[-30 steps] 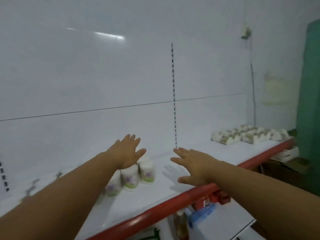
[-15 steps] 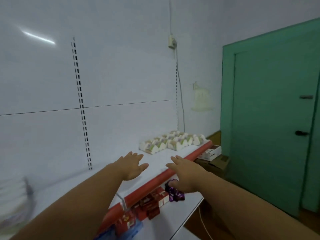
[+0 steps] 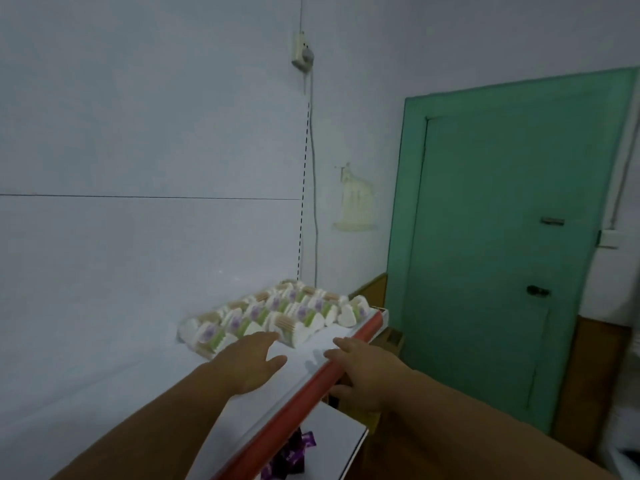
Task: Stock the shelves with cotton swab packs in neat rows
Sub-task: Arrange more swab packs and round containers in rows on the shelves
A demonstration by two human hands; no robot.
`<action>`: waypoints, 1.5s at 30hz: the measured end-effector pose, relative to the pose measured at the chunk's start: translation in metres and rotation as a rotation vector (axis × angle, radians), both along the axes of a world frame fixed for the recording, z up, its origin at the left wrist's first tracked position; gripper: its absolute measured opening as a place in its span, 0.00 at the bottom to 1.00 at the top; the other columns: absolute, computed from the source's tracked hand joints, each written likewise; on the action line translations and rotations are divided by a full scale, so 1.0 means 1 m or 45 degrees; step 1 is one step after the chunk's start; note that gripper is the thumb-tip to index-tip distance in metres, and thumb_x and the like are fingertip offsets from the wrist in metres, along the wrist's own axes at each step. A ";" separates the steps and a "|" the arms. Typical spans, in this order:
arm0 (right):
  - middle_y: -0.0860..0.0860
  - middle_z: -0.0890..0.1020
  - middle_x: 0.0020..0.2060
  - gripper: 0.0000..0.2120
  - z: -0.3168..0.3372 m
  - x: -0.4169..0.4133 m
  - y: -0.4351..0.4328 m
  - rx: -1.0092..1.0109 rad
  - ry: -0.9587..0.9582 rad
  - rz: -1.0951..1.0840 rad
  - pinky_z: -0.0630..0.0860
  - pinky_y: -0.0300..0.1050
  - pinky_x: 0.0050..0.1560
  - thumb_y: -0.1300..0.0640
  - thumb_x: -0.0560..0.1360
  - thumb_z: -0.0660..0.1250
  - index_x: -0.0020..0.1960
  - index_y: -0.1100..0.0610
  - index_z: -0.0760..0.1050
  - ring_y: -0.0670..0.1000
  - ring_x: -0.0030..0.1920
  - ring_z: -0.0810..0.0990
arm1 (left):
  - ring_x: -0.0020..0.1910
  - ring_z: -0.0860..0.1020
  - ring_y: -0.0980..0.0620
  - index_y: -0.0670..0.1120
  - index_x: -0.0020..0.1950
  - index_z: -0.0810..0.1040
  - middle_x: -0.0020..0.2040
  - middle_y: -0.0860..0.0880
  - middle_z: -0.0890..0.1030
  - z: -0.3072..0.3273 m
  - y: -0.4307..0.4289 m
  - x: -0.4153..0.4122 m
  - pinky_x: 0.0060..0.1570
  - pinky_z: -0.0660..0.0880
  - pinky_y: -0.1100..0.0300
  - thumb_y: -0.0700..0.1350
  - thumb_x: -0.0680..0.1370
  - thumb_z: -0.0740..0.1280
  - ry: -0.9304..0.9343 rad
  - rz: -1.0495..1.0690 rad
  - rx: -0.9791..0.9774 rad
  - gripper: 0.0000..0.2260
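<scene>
Nearest the camera, two bare forearms extend forward over a white shelf (image 3: 131, 393) with a red front rail (image 3: 304, 393). The left hand (image 3: 249, 363) is held palm down above the shelf surface, fingers straight and slightly spread, grasping nothing. The right hand (image 3: 363, 374) lies to its right, over the red front rail, fingers also extended and released, thumb dropped below the rail line; contact with the rail cannot be confirmed. Below and between the hands, a lower shelf (image 3: 336, 431) carries purple packets (image 3: 291, 452) under the rail. Directly ahead of the left hand's fingertips, just beyond them, the cotton swab packs (image 3: 273, 317) lie on the same shelf in a compact block of several rows. The block's long axis runs along the length of the shelf, away from the hands toward its far end, roughly parallel to the rail. The white heart-shaped faces of the front packs point toward the rail and the right hand; motion blur hides the long axis of any single pack. Beyond the block, a perforated upright (image 3: 302, 202) and a cable (image 3: 314, 188) rise up the wall to a socket (image 3: 302, 53). Farther right of the right hand stands a closed green door (image 3: 502, 254).
</scene>
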State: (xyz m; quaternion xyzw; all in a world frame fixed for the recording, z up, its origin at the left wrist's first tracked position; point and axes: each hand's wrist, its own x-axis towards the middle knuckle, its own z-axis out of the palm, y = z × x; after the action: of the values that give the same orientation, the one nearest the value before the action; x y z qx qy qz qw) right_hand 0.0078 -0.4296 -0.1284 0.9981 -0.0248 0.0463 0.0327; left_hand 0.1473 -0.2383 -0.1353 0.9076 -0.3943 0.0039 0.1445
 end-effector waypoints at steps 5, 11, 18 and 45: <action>0.48 0.61 0.75 0.31 -0.008 0.028 -0.071 0.119 -0.073 -0.129 0.63 0.52 0.72 0.40 0.76 0.62 0.75 0.46 0.57 0.52 0.72 0.62 | 0.69 0.67 0.53 0.49 0.75 0.63 0.73 0.51 0.67 -0.007 -0.072 0.027 0.66 0.63 0.63 0.52 0.81 0.60 -0.058 -0.094 -0.203 0.23; 0.48 0.64 0.72 0.33 -0.016 0.069 -0.140 0.312 -0.244 -0.201 0.68 0.52 0.68 0.37 0.73 0.61 0.74 0.45 0.57 0.50 0.69 0.65 | 0.54 0.75 0.51 0.49 0.59 0.78 0.54 0.51 0.76 -0.001 -0.122 0.044 0.51 0.73 0.56 0.47 0.78 0.62 -0.343 -0.030 -0.465 0.12; 0.47 0.72 0.63 0.38 -0.027 0.138 -0.183 0.703 -0.377 -0.136 0.75 0.48 0.58 0.33 0.64 0.69 0.68 0.48 0.63 0.48 0.58 0.73 | 0.36 0.75 0.52 0.46 0.40 0.80 0.37 0.52 0.79 0.008 -0.152 0.064 0.38 0.69 0.60 0.44 0.76 0.66 -0.436 0.117 -0.526 0.06; 0.46 0.78 0.50 0.10 -0.022 0.167 -0.052 0.495 -0.483 0.976 0.71 0.43 0.48 0.49 0.76 0.62 0.56 0.49 0.73 0.49 0.50 0.78 | 0.48 0.83 0.43 0.39 0.62 0.76 0.53 0.39 0.83 0.016 -0.023 -0.029 0.40 0.82 0.54 0.47 0.69 0.69 0.983 0.862 -2.115 0.23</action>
State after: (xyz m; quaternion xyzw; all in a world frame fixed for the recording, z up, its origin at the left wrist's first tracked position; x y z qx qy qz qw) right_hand 0.1750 -0.4817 -0.1505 0.8967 0.3320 0.2311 -0.1796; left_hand 0.1178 -0.2613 -0.1190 0.5209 0.0899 0.0241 0.8485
